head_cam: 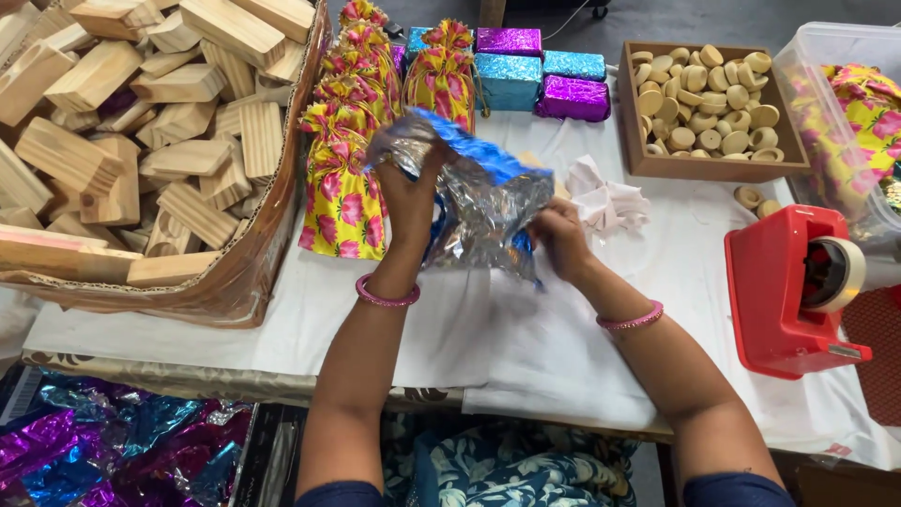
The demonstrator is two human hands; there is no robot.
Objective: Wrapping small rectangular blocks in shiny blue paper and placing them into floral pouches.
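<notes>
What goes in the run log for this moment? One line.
left hand: grips foil | right hand: grips foil | dispenser: right on table | blocks: left

Crinkled foil wrap (474, 202) is silver with a blue face. Drawstring pouches (343, 202) are yellow with pink flowers. Wrapped boxes (540, 70) glitter purple and turquoise. Tape dispenser (784, 291) is red; bangles (387, 299) pink; counter (526, 347) cloth white.

Four wrapped boxes (540, 70), one tape dispenser (793, 291)
</notes>
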